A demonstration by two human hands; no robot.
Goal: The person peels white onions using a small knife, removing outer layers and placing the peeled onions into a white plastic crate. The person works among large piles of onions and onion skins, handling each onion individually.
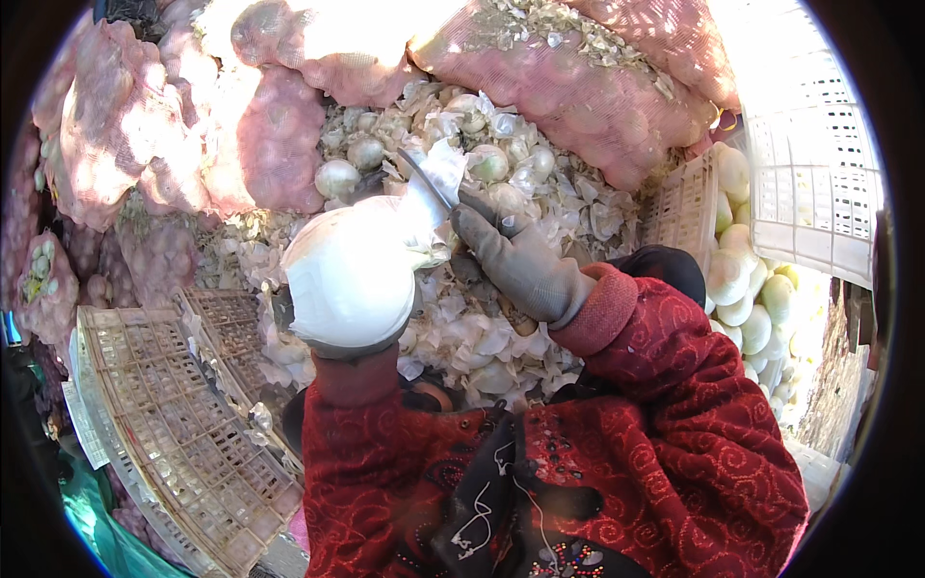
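Observation:
A large white onion (350,271), its surface smooth and bright, rests in my left hand (347,350), which is mostly hidden beneath it. My right hand (522,259), in a grey work glove, grips a knife (425,180) whose narrow blade points up and left. A piece of pale onion skin (441,177) hangs at the blade, beside the onion's right side. Below both hands lies a heap of loose papery skins (498,347), with whole onions (489,163) among the skins farther off.
Pink mesh sacks of onions (564,94) stand along the far side and left. At right, a plastic crate (683,209) borders many peeled onions (733,274), with a white crate (809,159) above. More slatted crates (181,426) lean at lower left.

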